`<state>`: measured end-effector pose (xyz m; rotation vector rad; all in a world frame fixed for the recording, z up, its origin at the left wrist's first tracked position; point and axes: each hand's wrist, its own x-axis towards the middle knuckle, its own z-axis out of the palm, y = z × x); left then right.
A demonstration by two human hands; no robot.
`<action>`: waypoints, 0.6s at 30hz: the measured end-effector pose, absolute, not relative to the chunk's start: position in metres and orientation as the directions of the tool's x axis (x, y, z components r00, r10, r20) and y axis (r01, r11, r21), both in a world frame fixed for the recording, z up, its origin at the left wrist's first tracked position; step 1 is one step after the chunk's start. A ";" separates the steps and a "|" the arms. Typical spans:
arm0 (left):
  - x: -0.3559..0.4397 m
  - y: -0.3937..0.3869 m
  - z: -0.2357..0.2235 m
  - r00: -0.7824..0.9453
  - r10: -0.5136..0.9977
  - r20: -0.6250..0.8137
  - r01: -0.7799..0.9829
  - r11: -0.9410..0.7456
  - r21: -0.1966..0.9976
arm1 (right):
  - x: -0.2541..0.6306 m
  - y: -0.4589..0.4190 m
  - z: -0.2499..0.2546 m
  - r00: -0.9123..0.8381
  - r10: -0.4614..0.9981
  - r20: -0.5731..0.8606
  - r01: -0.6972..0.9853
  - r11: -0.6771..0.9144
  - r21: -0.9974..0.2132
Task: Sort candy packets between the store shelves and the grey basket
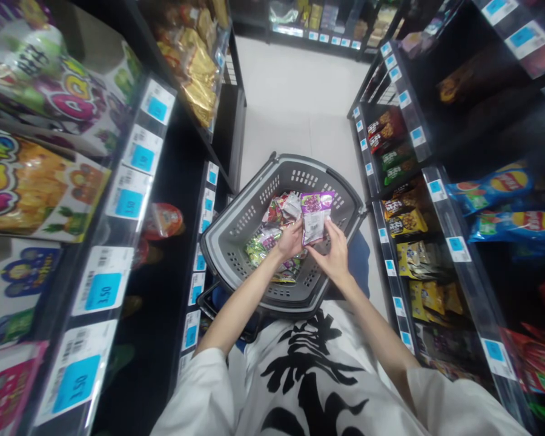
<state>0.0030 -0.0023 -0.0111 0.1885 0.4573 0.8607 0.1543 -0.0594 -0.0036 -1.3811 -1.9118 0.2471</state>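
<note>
A purple and white snack packet (315, 218) is held up over a grey shopping basket (227, 227). My right hand (335, 251) grips its lower right side between thumb and fingers. At the packet's left edge, my left hand (291, 239) has its fingers closed against it, though part of those fingers is hidden. The packet's back, with a white label panel, faces me. Inside the basket lie several snack packets (270, 233) in green, red and purple, partly covered by my left hand and forearm.
Shelves with blue and white price tags (129, 194) line the left side, holding bagged snacks (31, 181). On the right, shelves carry yellow packets (406, 224) and blue bags (518, 227). The pale aisle floor (295, 91) runs forward to a far shelf (315, 36).
</note>
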 end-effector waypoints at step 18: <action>0.008 -0.002 -0.025 0.399 0.910 0.112 -0.413 0.069 0.908 | 0.178 -0.049 -0.006 0.218 0.976 -0.022 -0.158 0.013 -0.987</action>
